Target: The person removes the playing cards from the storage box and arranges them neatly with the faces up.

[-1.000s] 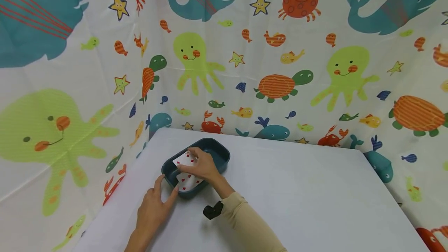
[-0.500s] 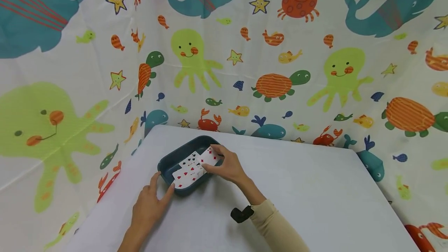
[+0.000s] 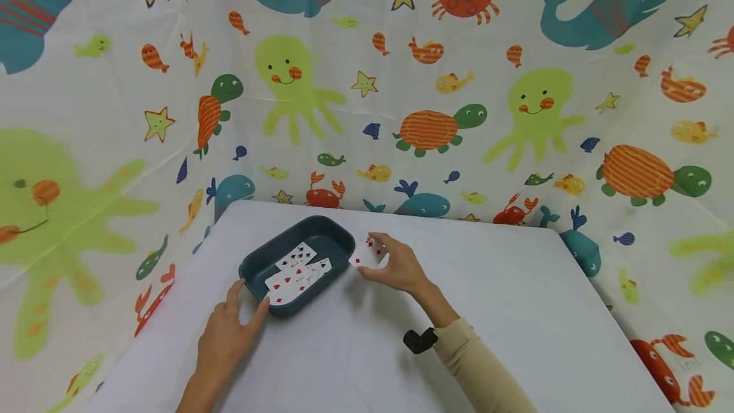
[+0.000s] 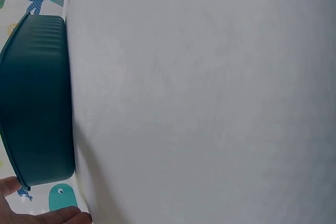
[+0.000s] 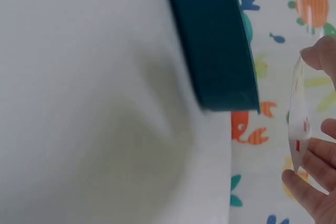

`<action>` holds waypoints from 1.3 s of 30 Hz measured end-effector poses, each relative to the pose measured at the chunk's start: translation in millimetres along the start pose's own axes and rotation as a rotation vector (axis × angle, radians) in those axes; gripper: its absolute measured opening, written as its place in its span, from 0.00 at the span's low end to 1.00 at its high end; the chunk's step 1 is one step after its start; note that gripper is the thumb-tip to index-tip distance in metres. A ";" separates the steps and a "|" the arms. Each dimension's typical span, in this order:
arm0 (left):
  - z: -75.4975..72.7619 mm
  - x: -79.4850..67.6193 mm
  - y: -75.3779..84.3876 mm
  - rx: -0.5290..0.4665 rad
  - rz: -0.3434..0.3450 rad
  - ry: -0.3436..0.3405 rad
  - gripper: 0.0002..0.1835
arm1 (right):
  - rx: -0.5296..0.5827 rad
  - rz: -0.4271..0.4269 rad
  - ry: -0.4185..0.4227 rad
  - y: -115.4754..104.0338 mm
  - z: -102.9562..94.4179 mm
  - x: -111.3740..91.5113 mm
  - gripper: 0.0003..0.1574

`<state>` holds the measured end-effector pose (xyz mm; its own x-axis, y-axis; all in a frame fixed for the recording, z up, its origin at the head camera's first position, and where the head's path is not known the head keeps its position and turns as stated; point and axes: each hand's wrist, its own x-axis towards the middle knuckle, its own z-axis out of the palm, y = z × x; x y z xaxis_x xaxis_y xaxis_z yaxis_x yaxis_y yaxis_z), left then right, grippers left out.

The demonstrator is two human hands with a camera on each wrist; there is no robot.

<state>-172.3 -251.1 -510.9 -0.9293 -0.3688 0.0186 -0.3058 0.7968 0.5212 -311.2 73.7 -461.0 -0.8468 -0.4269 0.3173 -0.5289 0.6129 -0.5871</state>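
In the head view my right hand [image 3: 397, 266] pinches a white playing card [image 3: 367, 255] with red diamonds by its edges, just off the right end of a dark teal rectangular bin [image 3: 248, 271]. The right wrist view shows that card [image 5: 298, 119] nearly edge-on between thumb and fingers. Several more playing cards [image 3: 295, 276], with red hearts, diamonds and black pips, lie overlapping inside the bin. My left hand [image 3: 226, 330] rests at the bin's near left corner, thumb and forefinger spread against its rim. The left wrist view has the thumb [image 4: 9, 185] touching the rim.
The bin stands on a white table [image 3: 487, 311], toward its far left part. A white curtain [image 3: 355, 139] printed with sea animals hangs behind the table and at both sides. A black wrist device [image 3: 420, 340] is strapped by my right sleeve.
My right hand has lifted the diamond card from inside the bin and carried it right, past the bin's end. The left hand stays at the corner. The head view has turned slightly right.
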 end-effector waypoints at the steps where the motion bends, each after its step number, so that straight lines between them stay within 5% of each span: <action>1: -0.4 0.0 -0.7 0.001 -0.001 0.000 0.47 | -0.008 0.007 0.000 2.6 -1.0 -0.1 0.48; 8: -4.0 1.4 -1.6 0.002 0.010 -0.009 0.49 | -0.031 0.055 -0.042 22.1 -3.5 -2.0 0.47; 16: -5.0 2.9 0.9 0.000 0.018 -0.023 0.49 | -0.150 0.076 -0.201 41.8 -2.4 2.7 0.50; 32: -2.4 2.5 -1.7 0.001 -0.004 -0.017 0.49 | -0.351 -0.008 -0.461 59.2 0.4 26.2 0.52; 39: -0.6 2.4 -0.9 0.009 -0.001 -0.030 0.49 | -0.416 -0.042 -0.514 60.3 -1.9 30.8 0.50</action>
<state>-174.1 -253.0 -510.8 -0.9349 -0.3550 -0.0073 -0.3080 0.8007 0.5138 -369.4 98.8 -485.3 -0.7452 -0.6555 -0.1223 -0.6256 0.7507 -0.2123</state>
